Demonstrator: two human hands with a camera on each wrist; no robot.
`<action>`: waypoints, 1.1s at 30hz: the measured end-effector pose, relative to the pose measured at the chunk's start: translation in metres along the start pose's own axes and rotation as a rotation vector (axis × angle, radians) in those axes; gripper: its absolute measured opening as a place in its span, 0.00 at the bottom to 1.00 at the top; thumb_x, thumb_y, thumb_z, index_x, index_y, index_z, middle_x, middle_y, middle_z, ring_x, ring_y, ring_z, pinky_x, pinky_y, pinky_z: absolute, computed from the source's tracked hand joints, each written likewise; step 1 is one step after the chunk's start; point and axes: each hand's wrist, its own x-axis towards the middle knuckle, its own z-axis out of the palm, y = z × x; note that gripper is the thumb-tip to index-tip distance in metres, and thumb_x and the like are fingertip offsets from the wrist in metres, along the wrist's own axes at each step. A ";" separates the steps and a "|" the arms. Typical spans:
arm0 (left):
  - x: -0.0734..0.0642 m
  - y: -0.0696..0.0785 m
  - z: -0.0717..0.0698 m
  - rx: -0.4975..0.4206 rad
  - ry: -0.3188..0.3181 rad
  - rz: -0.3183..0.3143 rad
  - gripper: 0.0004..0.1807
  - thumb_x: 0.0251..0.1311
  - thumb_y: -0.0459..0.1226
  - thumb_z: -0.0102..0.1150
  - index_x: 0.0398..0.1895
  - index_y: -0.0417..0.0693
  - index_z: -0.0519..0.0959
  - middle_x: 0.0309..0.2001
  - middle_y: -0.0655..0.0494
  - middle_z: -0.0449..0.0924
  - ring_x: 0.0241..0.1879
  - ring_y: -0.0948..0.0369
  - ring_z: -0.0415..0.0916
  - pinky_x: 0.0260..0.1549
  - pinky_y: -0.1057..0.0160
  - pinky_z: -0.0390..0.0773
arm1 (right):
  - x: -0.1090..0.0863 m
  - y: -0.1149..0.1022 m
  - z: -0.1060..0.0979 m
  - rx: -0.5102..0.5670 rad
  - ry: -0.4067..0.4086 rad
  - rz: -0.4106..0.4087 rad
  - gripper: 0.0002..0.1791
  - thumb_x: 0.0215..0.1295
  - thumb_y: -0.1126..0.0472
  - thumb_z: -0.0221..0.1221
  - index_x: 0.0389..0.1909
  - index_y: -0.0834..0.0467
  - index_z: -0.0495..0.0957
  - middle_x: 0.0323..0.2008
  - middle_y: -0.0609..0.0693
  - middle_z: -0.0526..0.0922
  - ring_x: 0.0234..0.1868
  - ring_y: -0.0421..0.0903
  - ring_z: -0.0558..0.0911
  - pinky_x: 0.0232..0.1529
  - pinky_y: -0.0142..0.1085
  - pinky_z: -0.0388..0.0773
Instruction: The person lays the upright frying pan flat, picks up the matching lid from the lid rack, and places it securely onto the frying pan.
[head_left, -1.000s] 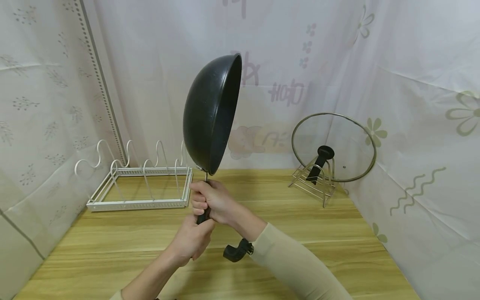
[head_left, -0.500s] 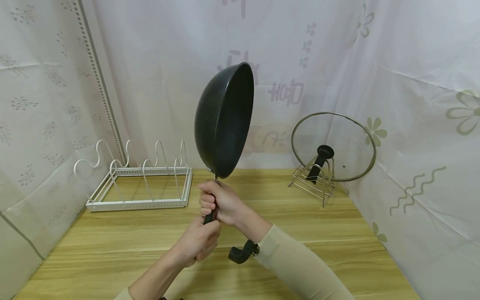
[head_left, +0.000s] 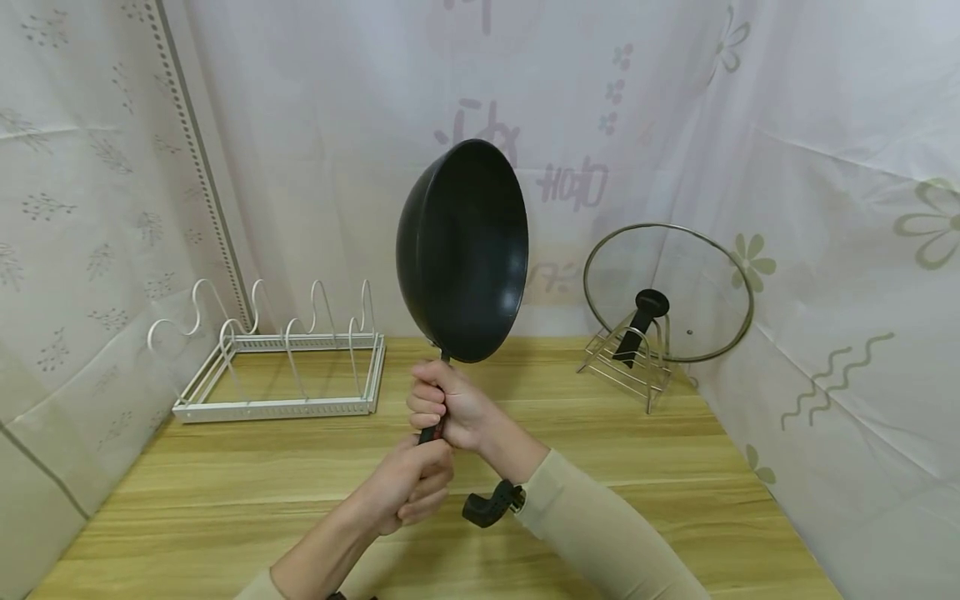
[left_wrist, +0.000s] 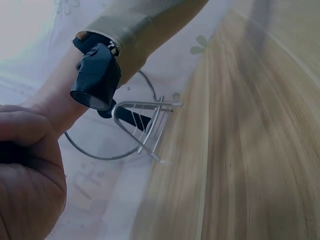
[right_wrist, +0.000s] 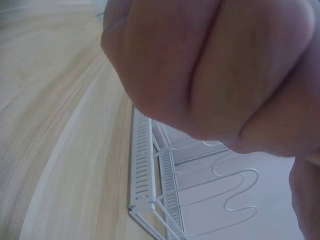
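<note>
Black wok (head_left: 472, 250) held up mid-frame, above the desk (head_left: 225, 483).
The right hand (head_left: 461, 408) wraps the upper handle (head_left: 431, 434), the left hand (head_left: 408, 487) its lower end; the bowl's opening faces the camera and frame right. The step seems to be steadying the wok aloft; any next move calls for both grips firm, clear of the white rack (head_left: 273, 408) at left.

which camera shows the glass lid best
The head view: nearly the whole rim of the glass lid and its black knob show there. The left wrist view has it partly hidden behind the right forearm and black wrist device. The right wrist view doesn't show it.
</note>
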 end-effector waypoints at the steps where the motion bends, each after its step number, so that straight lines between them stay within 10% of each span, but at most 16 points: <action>1: 0.001 0.000 0.000 -0.011 -0.017 -0.002 0.29 0.74 0.32 0.39 0.08 0.57 0.59 0.07 0.72 0.59 0.05 0.74 0.57 0.04 0.70 0.52 | 0.000 0.000 -0.001 0.006 -0.011 -0.003 0.32 0.86 0.60 0.39 0.13 0.45 0.65 0.13 0.35 0.66 0.14 0.30 0.68 0.23 0.21 0.65; 15: 0.010 -0.004 -0.001 -0.289 -0.308 0.028 0.23 0.75 0.32 0.32 0.16 0.55 0.54 0.10 0.68 0.54 0.06 0.64 0.41 0.04 0.63 0.39 | -0.006 -0.006 -0.005 0.111 -0.039 0.044 0.32 0.87 0.55 0.30 0.13 0.45 0.55 0.12 0.34 0.67 0.14 0.30 0.69 0.22 0.21 0.61; 33: 0.022 -0.010 0.004 -0.597 -0.530 -0.030 0.24 0.76 0.36 0.31 0.16 0.56 0.54 0.10 0.66 0.53 0.07 0.70 0.56 0.04 0.67 0.40 | -0.007 -0.007 -0.010 0.351 -0.091 0.066 0.30 0.88 0.54 0.26 0.16 0.46 0.49 0.10 0.39 0.61 0.11 0.34 0.68 0.19 0.21 0.60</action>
